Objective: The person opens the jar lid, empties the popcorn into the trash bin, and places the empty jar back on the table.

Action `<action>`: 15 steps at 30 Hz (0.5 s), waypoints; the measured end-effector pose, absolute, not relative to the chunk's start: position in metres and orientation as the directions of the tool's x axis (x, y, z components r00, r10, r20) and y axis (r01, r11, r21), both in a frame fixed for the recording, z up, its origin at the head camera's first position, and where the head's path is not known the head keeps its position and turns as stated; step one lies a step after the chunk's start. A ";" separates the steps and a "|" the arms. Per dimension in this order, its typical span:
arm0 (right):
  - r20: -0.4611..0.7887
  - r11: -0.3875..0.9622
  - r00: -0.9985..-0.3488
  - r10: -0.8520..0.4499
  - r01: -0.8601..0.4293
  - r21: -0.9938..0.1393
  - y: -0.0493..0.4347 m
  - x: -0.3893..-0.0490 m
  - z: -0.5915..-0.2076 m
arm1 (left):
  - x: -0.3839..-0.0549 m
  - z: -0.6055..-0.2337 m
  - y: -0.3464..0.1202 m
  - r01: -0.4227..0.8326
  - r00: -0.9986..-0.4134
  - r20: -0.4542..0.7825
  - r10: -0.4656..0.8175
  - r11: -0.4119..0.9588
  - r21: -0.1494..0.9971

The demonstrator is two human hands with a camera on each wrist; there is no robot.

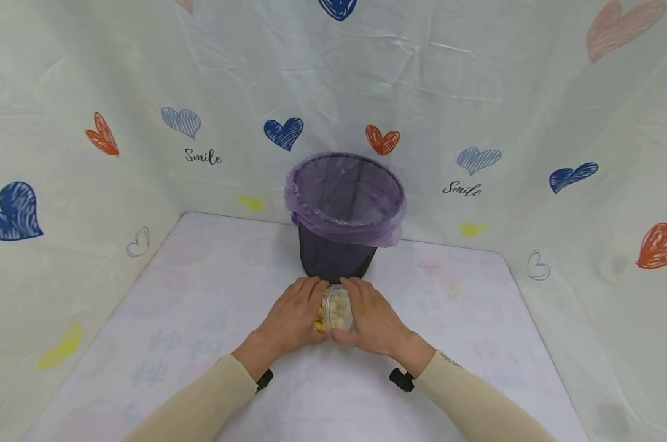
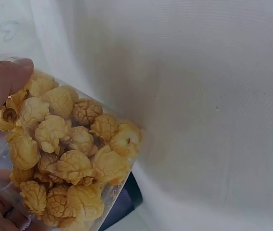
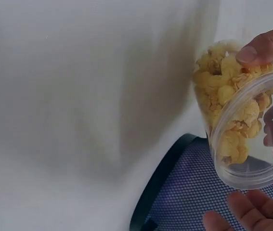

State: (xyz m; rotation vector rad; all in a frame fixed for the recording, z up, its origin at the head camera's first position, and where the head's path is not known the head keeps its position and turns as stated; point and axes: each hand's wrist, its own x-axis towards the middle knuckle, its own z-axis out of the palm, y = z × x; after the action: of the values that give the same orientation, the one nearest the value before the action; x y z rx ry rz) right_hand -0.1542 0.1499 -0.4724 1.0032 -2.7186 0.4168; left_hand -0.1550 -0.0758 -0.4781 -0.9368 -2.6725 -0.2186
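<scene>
A clear plastic jar (image 1: 340, 310) of popcorn is between both hands, close in front of a bin. It leans to the left, so its round rim (image 3: 216, 144) faces right. My left hand (image 1: 292, 313) grips the body of the jar, where yellow popcorn (image 2: 73, 139) shows through the wall. From the other side my right hand (image 1: 374, 319) holds the rim end, thumb on the near side and fingers on the far side. In the right wrist view a thumb (image 3: 259, 50) lies on the jar and fingertips (image 3: 247, 209) are close below its rim.
The dark mesh bin (image 1: 333, 255) with a purple liner (image 1: 386, 230) stands just behind the jar, its mouth upward. A pale patterned cloth covers the table (image 1: 245, 264). A white curtain (image 1: 333, 80) with printed hearts surrounds the back and sides.
</scene>
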 end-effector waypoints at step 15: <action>0.372 0.641 -0.584 -0.722 -0.766 0.042 0.155 -0.158 -0.475 | -0.155 -0.477 -0.077 0.616 -0.758 0.314 0.572 0.786 0.052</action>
State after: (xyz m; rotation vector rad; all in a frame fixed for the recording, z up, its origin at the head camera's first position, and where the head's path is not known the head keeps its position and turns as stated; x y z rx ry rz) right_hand -0.1584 0.1550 -0.4752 1.1843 -2.5079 0.1743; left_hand -0.1545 -0.0772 -0.4770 -0.9173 -2.6966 -0.2194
